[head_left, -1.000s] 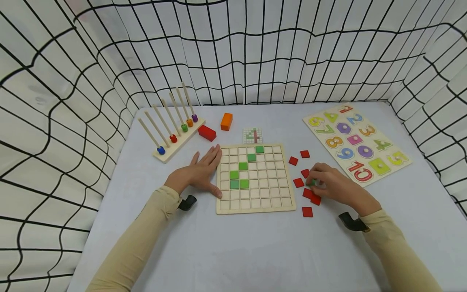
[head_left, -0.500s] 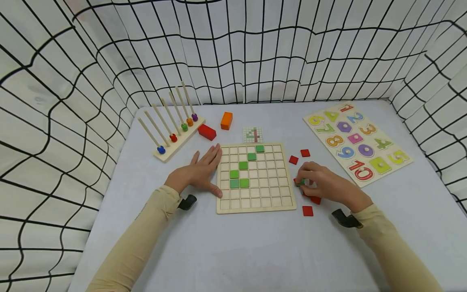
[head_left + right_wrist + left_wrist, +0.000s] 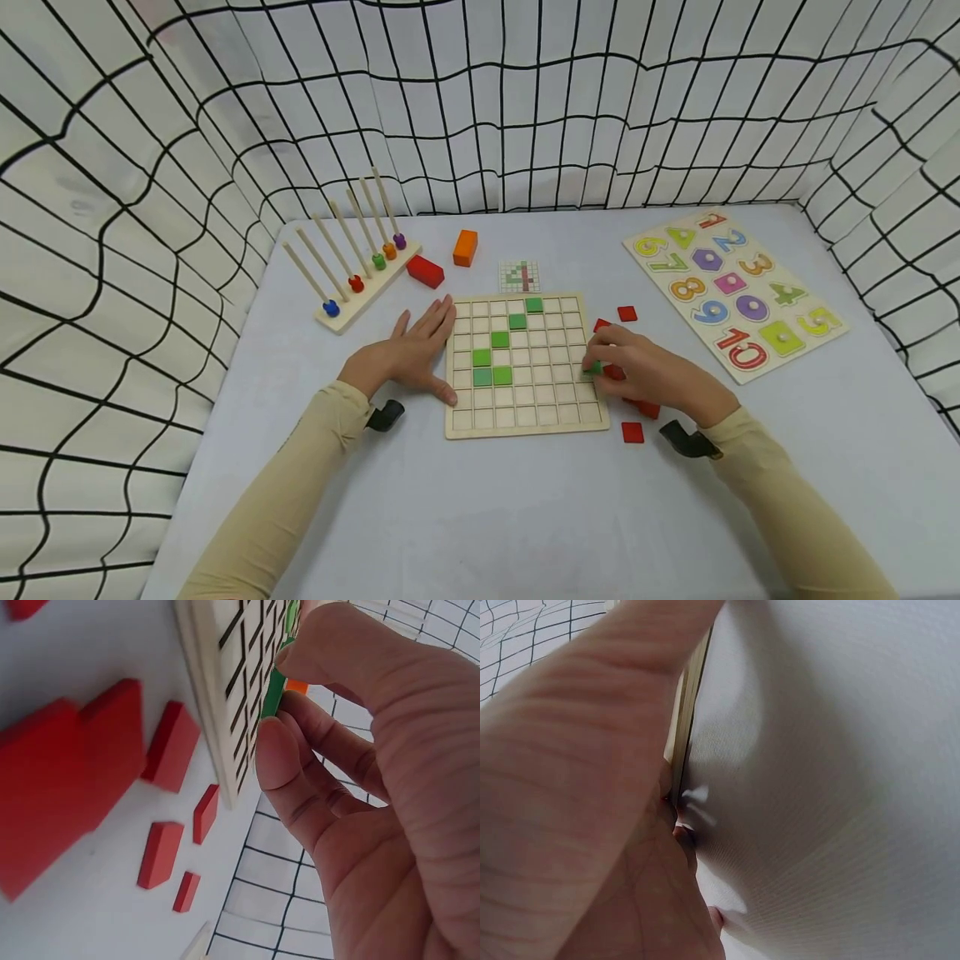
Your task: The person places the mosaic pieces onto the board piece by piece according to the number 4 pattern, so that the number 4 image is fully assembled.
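Note:
A light wooden grid board (image 3: 525, 429) lies mid-table, with several green tiles (image 3: 500, 340) set in its cells, most of them in a diagonal. My left hand (image 3: 411, 354) rests along the board's left edge, fingers spread and straight; its wrist view shows the palm beside the board's side. Over the right edge of the board, my right hand (image 3: 648, 371) pinches a green tile (image 3: 276, 691) between thumb and fingers. Several red tiles (image 3: 632, 432) lie right of the board, some partly hidden under the right hand.
A small pattern card (image 3: 519, 277) sits behind the board. At the back left stand a peg rack (image 3: 367, 287) with coloured beads, a red block (image 3: 425, 272) and an orange block (image 3: 465, 248). A number puzzle (image 3: 735, 296) lies right; black netting surrounds the table.
My right hand has carried the green tile leftward from among the red tiles to the board's right edge. The left hand has stayed in place.

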`<state>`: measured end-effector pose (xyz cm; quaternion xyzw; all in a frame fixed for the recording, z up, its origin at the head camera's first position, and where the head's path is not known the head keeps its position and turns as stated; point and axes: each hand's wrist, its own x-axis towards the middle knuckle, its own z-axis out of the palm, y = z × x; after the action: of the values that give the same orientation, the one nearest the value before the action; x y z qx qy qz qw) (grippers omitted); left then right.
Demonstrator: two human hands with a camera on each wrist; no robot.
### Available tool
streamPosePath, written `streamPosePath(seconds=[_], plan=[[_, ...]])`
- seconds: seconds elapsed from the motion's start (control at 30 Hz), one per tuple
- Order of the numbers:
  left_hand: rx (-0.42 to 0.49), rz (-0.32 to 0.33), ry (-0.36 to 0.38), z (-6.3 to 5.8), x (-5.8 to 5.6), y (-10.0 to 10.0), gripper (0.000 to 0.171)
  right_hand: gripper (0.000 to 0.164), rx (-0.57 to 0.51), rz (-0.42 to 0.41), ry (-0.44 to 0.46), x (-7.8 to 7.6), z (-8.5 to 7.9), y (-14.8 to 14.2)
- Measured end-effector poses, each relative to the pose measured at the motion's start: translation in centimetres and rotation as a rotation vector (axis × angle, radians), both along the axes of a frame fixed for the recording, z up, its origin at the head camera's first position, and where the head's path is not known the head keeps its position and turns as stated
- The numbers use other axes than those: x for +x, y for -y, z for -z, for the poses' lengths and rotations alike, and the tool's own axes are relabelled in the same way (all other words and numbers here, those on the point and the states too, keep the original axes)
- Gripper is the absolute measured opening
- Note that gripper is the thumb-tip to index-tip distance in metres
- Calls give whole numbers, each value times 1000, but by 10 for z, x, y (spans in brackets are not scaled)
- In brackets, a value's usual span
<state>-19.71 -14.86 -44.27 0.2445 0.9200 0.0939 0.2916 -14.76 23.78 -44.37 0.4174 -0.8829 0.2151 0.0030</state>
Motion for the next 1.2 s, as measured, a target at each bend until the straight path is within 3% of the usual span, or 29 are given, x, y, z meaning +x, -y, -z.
streamPosePath(seconds=[0.43,0.63,0.97,1.2], plan=[[-45,11,-22,0,-1,-2,148,16,-12,-49,14,-8,-9,30],[-38,2,-15,-4,1,-2,148,13,-30,-96,-32,-12,-3,44],[-16,4,-10,-1,0,-1,148,9,-21,-172,21,-14,6,77],[-35,3,-19,-4,1,-2,147,7,-10,-202,-11,-17,10,83]])
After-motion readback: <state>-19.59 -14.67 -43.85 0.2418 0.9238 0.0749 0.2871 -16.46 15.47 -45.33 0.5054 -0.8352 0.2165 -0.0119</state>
